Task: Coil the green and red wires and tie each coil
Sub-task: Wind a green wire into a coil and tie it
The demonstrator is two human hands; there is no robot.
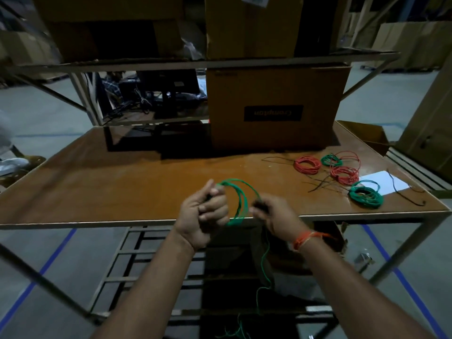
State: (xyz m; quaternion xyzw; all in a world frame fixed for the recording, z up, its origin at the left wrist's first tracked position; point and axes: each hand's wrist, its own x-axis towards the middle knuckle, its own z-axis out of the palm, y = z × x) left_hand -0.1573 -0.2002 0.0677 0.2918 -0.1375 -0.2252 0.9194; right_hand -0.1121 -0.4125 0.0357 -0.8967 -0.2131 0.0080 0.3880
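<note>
A green wire is looped in several turns between my hands above the table's front edge. My left hand grips one side of the loops with curled fingers. My right hand pinches the other side; its fingertips are blurred. The loose tail of the green wire hangs down from my right hand toward the floor. On the right of the table lie finished coils: two red coils and two green coils.
The brown table carries a large cardboard box at the back. Thin black ties and a white sheet of paper lie near the coils. Shelves with boxes stand behind. A metal rack sits under the table.
</note>
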